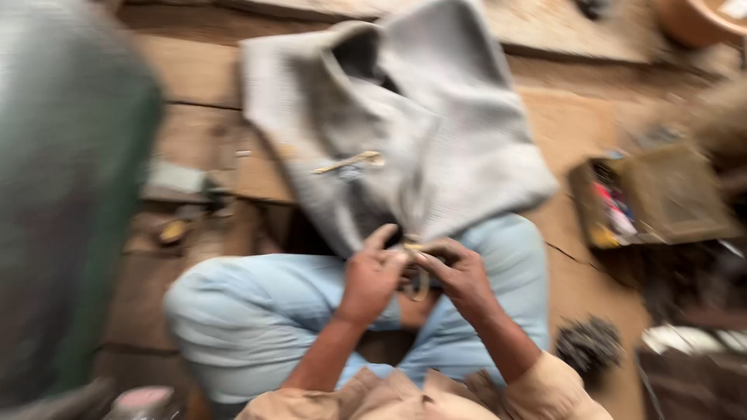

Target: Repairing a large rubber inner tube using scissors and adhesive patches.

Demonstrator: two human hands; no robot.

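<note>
seated cross-legged on a wooden floor (194,78), knees in pale blue trousers (249,311), tan sleeves rolled at the elbows. left hand (372,272) and right hand (461,276) together just above the lap, both pinching a short yellowish strap (418,281) at the lower edge of a grey cloth bag (420,132); fingers curled round it, thumbs up, the 2 hands almost touching. strap hanging in a small loop between them, detail lost in blur. bag spread out ahead on the floor, mouth turned away, lower corner reaching the hands; a 2nd pale strap (350,162) lying across its middle. off to the right, an open brownish cardboard box (661,194), squarish, with a red and white package (615,208) and something yellow along its near-left inner edge; print too blurred to make out. near the right knee, a dark spiky clump (589,346). far left, a large grey-green blurred mass (70,194) filling the edge. small yellow bit (173,231) on the boards left of the knee. top right, rim of an orange-brown bowl (692,19).
</note>
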